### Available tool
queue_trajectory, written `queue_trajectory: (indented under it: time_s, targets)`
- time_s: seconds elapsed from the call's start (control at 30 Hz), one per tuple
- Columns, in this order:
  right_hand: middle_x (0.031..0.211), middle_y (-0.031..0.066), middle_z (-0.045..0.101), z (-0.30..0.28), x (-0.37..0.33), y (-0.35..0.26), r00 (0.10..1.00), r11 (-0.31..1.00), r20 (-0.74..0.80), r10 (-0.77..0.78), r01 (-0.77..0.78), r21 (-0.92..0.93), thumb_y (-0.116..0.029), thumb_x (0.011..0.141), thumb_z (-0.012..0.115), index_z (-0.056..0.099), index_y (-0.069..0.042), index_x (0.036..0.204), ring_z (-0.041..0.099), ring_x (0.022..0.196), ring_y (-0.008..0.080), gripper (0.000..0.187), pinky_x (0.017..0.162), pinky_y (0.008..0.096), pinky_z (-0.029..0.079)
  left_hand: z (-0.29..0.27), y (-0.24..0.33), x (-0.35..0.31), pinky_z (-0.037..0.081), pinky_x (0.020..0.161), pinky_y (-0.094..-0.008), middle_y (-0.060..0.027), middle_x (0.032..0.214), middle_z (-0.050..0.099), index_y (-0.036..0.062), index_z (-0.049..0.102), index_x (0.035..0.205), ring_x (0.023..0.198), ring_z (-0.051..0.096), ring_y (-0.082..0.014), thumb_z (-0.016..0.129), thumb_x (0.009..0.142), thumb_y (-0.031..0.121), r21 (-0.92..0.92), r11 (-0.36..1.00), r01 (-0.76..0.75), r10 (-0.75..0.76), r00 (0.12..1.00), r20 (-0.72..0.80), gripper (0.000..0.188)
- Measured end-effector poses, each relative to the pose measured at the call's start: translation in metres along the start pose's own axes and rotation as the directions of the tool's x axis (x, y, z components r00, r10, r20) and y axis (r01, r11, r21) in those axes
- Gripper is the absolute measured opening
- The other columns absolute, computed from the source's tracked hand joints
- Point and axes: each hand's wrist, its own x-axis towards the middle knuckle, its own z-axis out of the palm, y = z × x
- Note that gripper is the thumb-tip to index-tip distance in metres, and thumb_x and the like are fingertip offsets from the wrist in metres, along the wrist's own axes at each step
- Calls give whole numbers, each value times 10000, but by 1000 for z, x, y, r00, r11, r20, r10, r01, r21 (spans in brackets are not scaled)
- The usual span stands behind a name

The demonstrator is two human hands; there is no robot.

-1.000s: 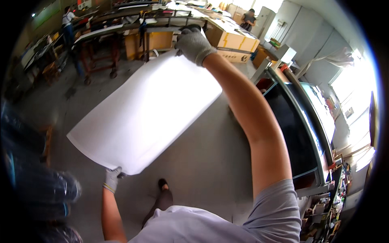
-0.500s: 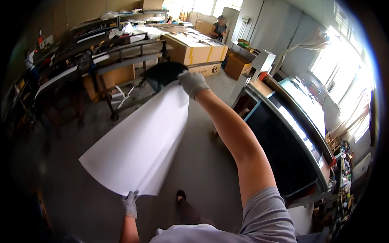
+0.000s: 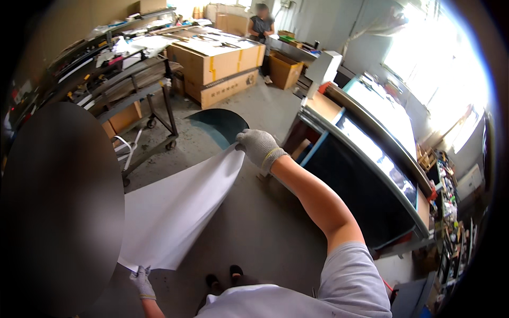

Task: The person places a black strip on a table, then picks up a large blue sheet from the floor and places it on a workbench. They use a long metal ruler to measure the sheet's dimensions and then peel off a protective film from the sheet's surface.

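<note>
A large white flexible sheet [image 3: 177, 204] hangs between my hands, bowed and sloping down toward me. My right hand [image 3: 260, 147], in a grey knitted glove, pinches its far corner with the arm stretched forward. My left hand [image 3: 142, 282], gloved alike, grips the near lower edge. Just beyond my right hand, a dark teal glossy curved sheet [image 3: 220, 124] shows; whether it joins the white one I cannot tell. A large blurred dark oval hides the sheet's left end.
At right stands a long machine [image 3: 366, 180] with a dark glossy front panel. A wheeled metal rack [image 3: 164, 114] is at left, with cardboard boxes [image 3: 217, 71] behind. A person [image 3: 261, 26] stands at the back. Crowded shelves [image 3: 450, 222] line the far right.
My view has shifted, moving the boxes and rack leftward. The sheet's far corner has come lower in view with my right hand. A blurred oval now covers the left side.
</note>
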Motion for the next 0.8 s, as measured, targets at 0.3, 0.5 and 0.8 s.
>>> queue_trajectory:
  time_s: [0.3, 0.5, 0.8]
  targets:
    - [916, 177, 649, -22, -59, 33, 987, 974, -60, 149, -136, 181, -118, 860, 680, 673, -4, 930, 639, 885, 401, 134, 802, 439, 519, 51, 57, 34, 577, 778, -305, -89, 966, 724, -25, 688, 1103, 835, 708, -176, 659, 954, 66, 165, 986, -21, -46, 917, 396, 177]
    - [856, 197, 634, -45, -81, 19, 931, 916, 37, 364, -365, 166, -134, 877, 683, 664, 25, 927, 636, 825, 376, 167, 774, 424, 515, 65, 67, 51, 545, 719, -289, -66, 936, 723, -9, 694, 1062, 787, 689, -156, 654, 977, 130, 159, 983, -92, 13, 900, 437, 167]
    - [867, 178, 698, -76, -60, -4, 977, 946, -116, 178, -202, -254, -260, 934, 618, 698, -85, 903, 686, 862, 383, 195, 768, 470, 550, 85, 100, 114, 523, 658, -272, -43, 933, 704, -10, 655, 1148, 731, 644, -116, 631, 994, 134, 63, 990, -130, 86, 878, 471, 213]
